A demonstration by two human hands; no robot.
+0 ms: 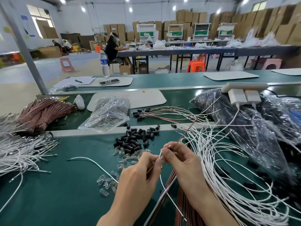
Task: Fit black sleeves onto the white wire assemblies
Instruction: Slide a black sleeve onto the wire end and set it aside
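Left hand pinching, right hand gripping, they're steadying one thin white wire beside the handy heap of black plastic sleeves.

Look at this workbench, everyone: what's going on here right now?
A person at a green bench works with both hands. The left hand pinches the end of a white wire, and the right hand grips the same wire just beside it. A pile of black sleeves lies just beyond the hands, with clear bulbs beside it and loose white wires spread to the right. Whether a sleeve is on the held wire yet cannot be told.
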